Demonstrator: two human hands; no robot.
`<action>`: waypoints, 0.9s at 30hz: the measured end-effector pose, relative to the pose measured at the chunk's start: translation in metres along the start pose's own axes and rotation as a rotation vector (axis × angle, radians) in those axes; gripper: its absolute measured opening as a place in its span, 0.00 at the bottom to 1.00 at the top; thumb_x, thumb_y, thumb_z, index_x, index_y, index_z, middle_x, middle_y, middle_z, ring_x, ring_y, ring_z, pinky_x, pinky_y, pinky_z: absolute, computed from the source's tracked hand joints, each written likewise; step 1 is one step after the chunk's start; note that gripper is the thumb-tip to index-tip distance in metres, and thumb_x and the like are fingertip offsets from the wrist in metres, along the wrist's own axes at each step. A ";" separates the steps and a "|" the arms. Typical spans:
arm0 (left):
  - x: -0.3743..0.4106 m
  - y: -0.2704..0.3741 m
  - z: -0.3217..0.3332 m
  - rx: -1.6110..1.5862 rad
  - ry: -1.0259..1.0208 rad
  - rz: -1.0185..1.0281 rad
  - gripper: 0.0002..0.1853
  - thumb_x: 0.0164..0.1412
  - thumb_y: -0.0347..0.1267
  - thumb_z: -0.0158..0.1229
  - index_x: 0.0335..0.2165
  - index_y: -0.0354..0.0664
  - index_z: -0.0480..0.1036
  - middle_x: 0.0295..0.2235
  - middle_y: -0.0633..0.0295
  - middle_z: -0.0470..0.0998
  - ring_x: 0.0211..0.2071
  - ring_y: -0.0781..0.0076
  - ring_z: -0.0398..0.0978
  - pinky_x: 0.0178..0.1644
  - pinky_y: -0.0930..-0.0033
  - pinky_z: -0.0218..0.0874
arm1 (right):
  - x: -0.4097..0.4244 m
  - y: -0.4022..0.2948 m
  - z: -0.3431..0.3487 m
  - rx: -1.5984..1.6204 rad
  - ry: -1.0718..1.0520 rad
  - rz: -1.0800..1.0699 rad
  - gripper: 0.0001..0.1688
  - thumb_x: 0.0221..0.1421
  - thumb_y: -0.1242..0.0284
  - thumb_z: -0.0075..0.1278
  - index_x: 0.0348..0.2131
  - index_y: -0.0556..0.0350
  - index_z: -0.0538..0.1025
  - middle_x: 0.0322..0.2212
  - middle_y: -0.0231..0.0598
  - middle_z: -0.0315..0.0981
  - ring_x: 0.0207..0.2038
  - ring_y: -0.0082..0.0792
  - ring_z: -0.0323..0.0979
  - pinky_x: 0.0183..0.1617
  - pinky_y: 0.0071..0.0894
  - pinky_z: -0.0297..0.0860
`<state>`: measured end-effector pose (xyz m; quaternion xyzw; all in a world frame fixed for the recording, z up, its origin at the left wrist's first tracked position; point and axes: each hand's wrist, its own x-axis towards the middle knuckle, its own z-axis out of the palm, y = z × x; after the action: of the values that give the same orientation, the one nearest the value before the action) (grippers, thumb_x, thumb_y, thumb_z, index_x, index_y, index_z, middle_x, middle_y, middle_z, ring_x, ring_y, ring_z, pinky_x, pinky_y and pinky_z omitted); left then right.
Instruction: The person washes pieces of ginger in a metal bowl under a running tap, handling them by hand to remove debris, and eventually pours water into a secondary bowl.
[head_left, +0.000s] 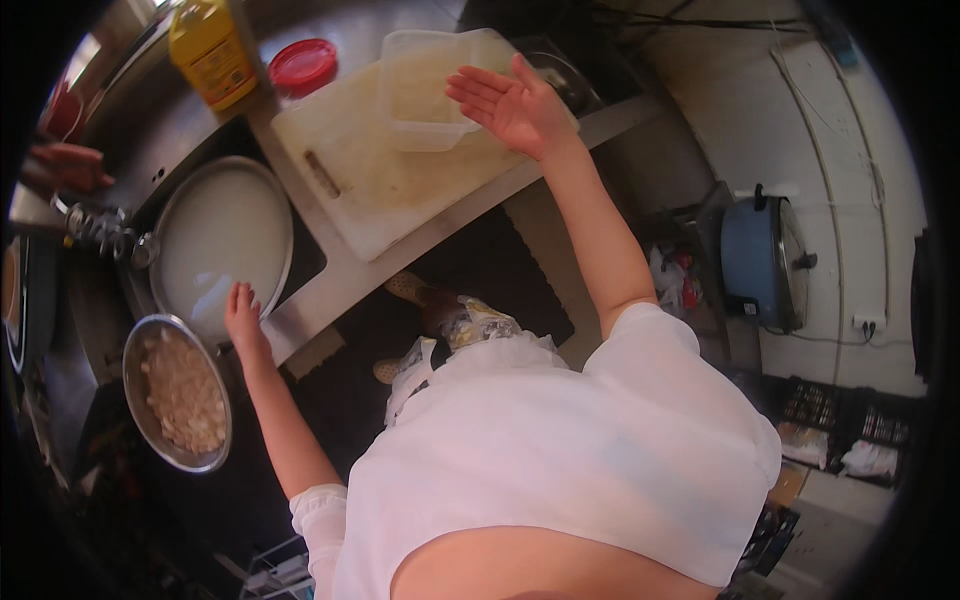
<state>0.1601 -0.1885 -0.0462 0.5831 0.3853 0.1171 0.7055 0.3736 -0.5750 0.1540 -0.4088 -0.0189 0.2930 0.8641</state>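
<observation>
My right hand (517, 105) is held palm up with the thumb spread from the fingers, and nothing lies in it. Its fingers are in front of the right side of a clear plastic container (412, 90). This container rests on a worn white cutting board (360, 180). My left hand (246, 322) is stretched out by the near rim of a large round metal basin (225, 232) of cloudy whitish liquid; no object shows in it. Whether it touches the rim, I cannot tell. Left of that wrist is a metal bowl (184, 397) of pale cut pieces.
A faucet (105, 225) stands left of the basin, which sits in a sink. Behind the board are a red lid (304, 67) and a yellow jug (214, 56). A round pan (559, 79) is at the board's far right. A blue electric pot (757, 255) stands by the right wall.
</observation>
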 end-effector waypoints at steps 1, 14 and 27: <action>0.007 0.004 0.009 -0.019 -0.018 0.015 0.24 0.55 0.37 0.48 0.48 0.37 0.58 0.44 0.57 0.66 0.47 0.67 0.62 0.50 0.67 0.52 | -0.012 -0.023 -0.037 -0.006 0.097 -0.087 0.35 0.56 0.53 0.28 0.46 0.69 0.61 0.47 0.52 0.59 0.51 0.44 0.57 0.52 0.35 0.56; -0.058 -0.025 0.054 -0.171 0.566 -0.057 0.27 0.55 0.37 0.45 0.50 0.33 0.53 0.48 0.49 0.61 0.50 0.55 0.58 0.53 0.61 0.51 | 0.121 -0.234 -0.444 -0.472 0.892 -0.472 0.26 0.52 0.57 0.41 0.43 0.58 0.67 0.40 0.40 0.67 0.44 0.35 0.64 0.44 0.31 0.60; -0.170 -0.064 0.190 -0.229 1.076 -0.339 0.19 0.54 0.36 0.45 0.41 0.35 0.62 0.41 0.59 0.68 0.41 0.63 0.66 0.42 0.65 0.61 | 0.358 -0.333 -0.510 -1.164 0.828 -0.547 0.27 0.51 0.64 0.37 0.46 0.64 0.61 0.46 0.56 0.58 0.50 0.51 0.56 0.52 0.37 0.55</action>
<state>0.1559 -0.4509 -0.0309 0.2915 0.7630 0.3235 0.4777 0.9722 -0.9077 -0.0199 -0.8554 0.0548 -0.1658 0.4877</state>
